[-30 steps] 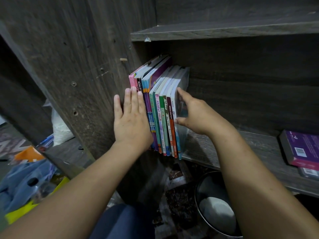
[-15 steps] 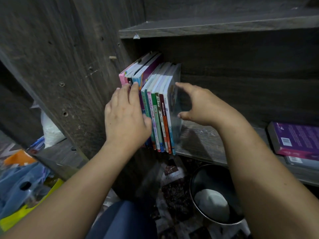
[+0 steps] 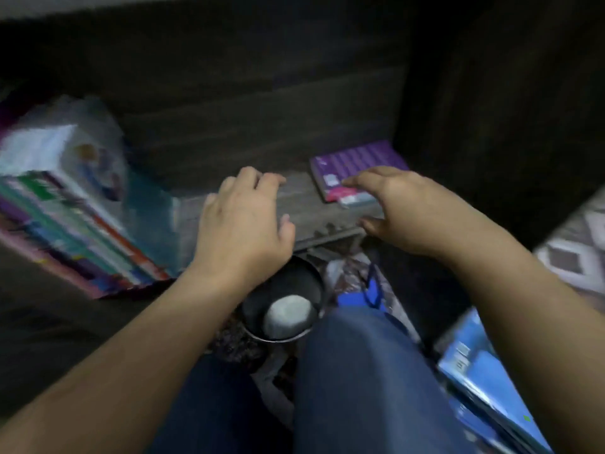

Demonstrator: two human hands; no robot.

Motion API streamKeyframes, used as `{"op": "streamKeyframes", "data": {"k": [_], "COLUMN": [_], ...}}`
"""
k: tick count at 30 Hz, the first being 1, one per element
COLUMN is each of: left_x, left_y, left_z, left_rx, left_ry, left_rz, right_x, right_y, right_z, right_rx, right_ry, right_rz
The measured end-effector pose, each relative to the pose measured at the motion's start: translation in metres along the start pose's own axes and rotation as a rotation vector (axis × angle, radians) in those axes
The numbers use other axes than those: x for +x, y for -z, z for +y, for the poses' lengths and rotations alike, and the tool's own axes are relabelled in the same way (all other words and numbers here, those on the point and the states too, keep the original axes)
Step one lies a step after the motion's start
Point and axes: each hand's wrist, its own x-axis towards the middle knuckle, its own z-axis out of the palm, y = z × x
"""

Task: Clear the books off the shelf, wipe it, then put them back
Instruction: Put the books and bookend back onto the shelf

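Note:
The frame is motion-blurred. A row of upright books stands at the left end of the dark wooden shelf. A purple book lies flat on a second book at the shelf's right end. My left hand hovers over the middle of the shelf with fingers loosely bent, holding nothing. My right hand reaches toward the purple book, fingertips at its front edge and thumb spread below, gripping nothing.
A round metal pot with a pale lump inside sits on the floor under the shelf edge, between my arms. My knee in blue jeans is below it. Blue books or folders lie on the floor at right, beside a patterned mat.
Both hands have left the upright row of books and moved right along the shelf. The view has swung right and down, bringing the purple book near my right hand.

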Motion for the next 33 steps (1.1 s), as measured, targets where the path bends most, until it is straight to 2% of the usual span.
{"op": "streamKeyframes", "data": {"k": [6, 9, 11, 15, 21, 27, 33], "left_x": [0.016, 0.011, 0.002, -0.019, -0.036, -0.044, -0.046], "left_y": [-0.068, -0.114, -0.145, -0.193, -0.249, -0.28, -0.295], "left_z": [0.147, 0.214, 0.25, 0.301, 0.32, 0.298, 0.292], "left_rx": [-0.061, -0.032, 0.005, 0.037, 0.118, 0.204, 0.242], "left_ry": [-0.427, -0.681, -0.772, -0.844, -0.882, -0.91, -0.941], "left_rz": [-0.271, -0.459, -0.548, -0.71, -0.83, -0.889, -0.896], "right_x": [-0.135, -0.195, -0.228, -0.276, -0.308, -0.308, -0.304], "right_y": [-0.023, -0.05, -0.073, -0.129, -0.224, -0.291, -0.302], "right_z": [0.11, 0.151, 0.171, 0.202, 0.223, 0.22, 0.215], "right_rx": [0.062, 0.115, 0.146, 0.231, 0.296, 0.057, -0.057], "right_ry": [-0.362, -0.524, -0.625, -0.749, -0.835, -0.79, -0.804], "right_rz": [-0.072, -0.161, -0.239, -0.364, -0.51, -0.498, -0.47]}}
